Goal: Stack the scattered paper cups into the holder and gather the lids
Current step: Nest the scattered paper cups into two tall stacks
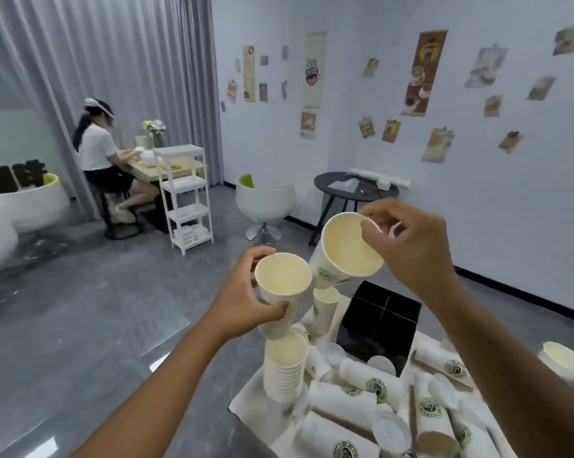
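Left hand (246, 292) cup (280, 292) upright, right hand (411, 246) cup (345, 252) tilted

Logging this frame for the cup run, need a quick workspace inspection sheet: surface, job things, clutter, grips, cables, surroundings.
Surface: pale cloth on a low table.
Job's things: nested cup stack upright; loose logo cups lying on their sides; translucent lids scattered among them; black holder behind.
Clutter: nothing seen.
Grips: left hand holds a cup; right hand pinches the rim of a tilted cup.
Cables: nothing seen.
Surroundings: seated person, white shelf, round black table, wall posters.
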A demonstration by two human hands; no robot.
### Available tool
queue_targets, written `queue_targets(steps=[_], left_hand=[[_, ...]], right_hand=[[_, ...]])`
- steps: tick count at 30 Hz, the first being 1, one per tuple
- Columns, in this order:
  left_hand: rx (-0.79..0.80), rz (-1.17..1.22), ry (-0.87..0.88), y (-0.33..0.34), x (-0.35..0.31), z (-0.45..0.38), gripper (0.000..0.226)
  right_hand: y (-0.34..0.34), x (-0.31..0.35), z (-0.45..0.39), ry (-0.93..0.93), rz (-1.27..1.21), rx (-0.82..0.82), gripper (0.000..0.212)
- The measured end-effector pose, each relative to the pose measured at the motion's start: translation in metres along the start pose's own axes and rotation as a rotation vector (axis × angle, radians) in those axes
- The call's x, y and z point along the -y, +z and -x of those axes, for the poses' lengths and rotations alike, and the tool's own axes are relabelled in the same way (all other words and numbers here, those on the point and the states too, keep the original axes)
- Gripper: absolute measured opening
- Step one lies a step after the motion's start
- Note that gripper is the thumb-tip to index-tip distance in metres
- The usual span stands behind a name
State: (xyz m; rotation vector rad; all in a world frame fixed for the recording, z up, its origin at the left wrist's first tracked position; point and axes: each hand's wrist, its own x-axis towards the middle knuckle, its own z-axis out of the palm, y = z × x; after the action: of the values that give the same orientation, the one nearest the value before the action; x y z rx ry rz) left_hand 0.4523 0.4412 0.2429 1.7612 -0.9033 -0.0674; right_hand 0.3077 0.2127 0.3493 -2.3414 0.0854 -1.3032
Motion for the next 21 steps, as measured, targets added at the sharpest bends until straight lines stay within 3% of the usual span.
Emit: queue_targets(steps=[13, 21], left_hand=[[0.043, 0.041, -0.062, 0.020, 0.026, -0.006, 0.089], [0.076, 0.036, -0.066, 0.031, 0.048, 0.005, 0.088]], right_hand=[[-0.019, 0.026, -0.027, 0.092, -0.116, -0.113, 0.016], [0.026, 0.017, -0.005, 0.209, -0.148, 0.095, 0.015]])
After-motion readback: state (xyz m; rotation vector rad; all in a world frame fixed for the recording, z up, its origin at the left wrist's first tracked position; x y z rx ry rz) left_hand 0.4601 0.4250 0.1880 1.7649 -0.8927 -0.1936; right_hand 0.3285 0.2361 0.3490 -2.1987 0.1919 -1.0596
